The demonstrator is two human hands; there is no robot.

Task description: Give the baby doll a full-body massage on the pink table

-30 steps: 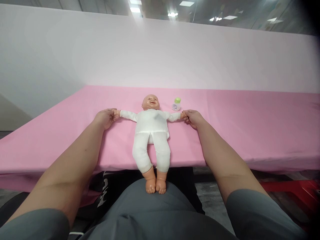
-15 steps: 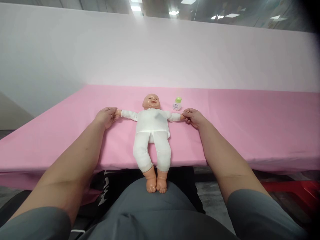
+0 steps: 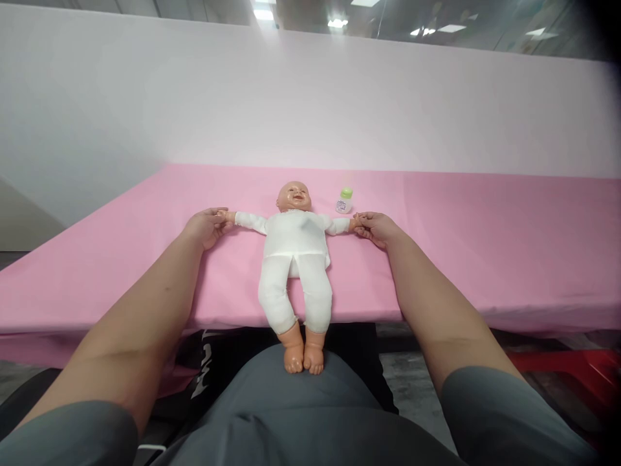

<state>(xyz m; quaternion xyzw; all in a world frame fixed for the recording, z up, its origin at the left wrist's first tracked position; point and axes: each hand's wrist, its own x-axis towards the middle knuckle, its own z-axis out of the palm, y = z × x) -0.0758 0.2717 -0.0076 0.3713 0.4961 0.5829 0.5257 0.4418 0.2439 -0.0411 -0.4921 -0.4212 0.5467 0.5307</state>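
A baby doll (image 3: 297, 236) with a white cloth body lies on its back on the pink-covered table (image 3: 466, 252), its head toward the wall. Its bare feet reach past the table's front edge, against my grey shirt. My left hand (image 3: 208, 228) is closed on the doll's hand at the left, and that arm is stretched out sideways. On the other side my right hand (image 3: 376, 228) pinches the doll's other hand between thumb and fingers. Just beyond my right hand stands a small clear bottle (image 3: 344, 202) with a green cap.
Behind the table rises a white wall (image 3: 310, 103) with glass above it. A red plastic object, perhaps a stool (image 3: 577, 372), is below the table at the lower right. Dark trousers and grey floor show under the front edge.
Almost nothing differs. My fingers have shifted very slightly on the doll's hands, while the doll and the bottle stay in place.
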